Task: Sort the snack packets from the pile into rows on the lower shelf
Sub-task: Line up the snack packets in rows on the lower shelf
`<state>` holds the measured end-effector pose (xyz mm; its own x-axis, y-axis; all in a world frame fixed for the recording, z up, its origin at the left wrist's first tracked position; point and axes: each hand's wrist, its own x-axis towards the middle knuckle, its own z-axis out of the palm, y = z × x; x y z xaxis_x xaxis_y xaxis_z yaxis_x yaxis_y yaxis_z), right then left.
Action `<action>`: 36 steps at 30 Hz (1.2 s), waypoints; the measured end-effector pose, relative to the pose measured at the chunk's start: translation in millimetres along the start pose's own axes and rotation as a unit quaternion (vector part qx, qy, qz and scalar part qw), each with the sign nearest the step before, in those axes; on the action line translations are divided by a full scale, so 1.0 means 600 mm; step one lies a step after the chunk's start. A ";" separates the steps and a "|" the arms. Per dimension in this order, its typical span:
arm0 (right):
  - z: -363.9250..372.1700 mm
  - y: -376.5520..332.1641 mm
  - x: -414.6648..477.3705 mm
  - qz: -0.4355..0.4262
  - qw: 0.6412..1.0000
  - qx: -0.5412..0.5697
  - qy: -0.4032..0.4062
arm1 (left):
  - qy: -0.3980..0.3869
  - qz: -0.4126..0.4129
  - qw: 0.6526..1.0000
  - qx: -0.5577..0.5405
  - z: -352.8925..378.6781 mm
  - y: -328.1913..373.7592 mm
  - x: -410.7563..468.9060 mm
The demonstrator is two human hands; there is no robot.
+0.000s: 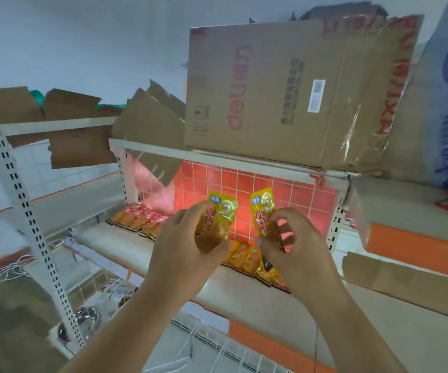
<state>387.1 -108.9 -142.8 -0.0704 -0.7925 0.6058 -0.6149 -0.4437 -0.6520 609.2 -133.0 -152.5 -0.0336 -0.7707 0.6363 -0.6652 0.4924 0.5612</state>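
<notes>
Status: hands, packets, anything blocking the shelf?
Left hand grips left packet, right hand pinches right packet, both upright above shelf. Back-left row and front-right row already laid. Nothing seen blocking.

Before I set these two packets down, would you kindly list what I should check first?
1. Left hand grips left packet: ok.
2. Right hand pinches right packet: ok.
3. Both packets show the same yellow print: ok.
4. Right row under the hands matches them: cannot tell, partly hidden.
5. Bare shelf lies between right row and left row: ok.
</notes>
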 end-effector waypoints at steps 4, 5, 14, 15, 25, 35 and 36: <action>0.041 0.071 -0.021 0.071 0.997 -0.013 -0.024 | -0.035 -0.035 0.999 -0.012 0.055 -0.057 -0.001; 0.054 0.090 -0.023 0.086 0.996 -0.006 -0.026 | -0.055 -0.042 0.998 -0.013 0.070 -0.072 -0.001; 0.202 0.242 0.008 0.188 0.973 -0.128 -0.039 | -0.197 -0.110 0.974 0.024 0.198 -0.206 0.035; 0.221 0.260 0.018 0.202 0.967 -0.148 -0.051 | -0.206 -0.114 0.971 0.029 0.215 -0.225 0.045; 0.325 0.372 0.066 0.307 0.911 -0.232 -0.146 | -0.265 -0.142 0.952 0.056 0.366 -0.326 0.086; 0.370 0.387 0.074 0.323 0.905 -0.238 -0.138 | -0.308 -0.043 0.940 0.138 0.422 -0.382 0.098; 0.378 0.386 0.073 0.329 0.901 -0.245 -0.139 | -0.314 -0.033 0.937 0.148 0.424 -0.388 0.100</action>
<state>419.7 -341.2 -370.6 -0.3891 -0.9210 -0.0212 -0.7900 0.3454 -0.5066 572.1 -396.7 -379.4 -0.3546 -0.9278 0.1160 -0.8566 0.3721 0.3574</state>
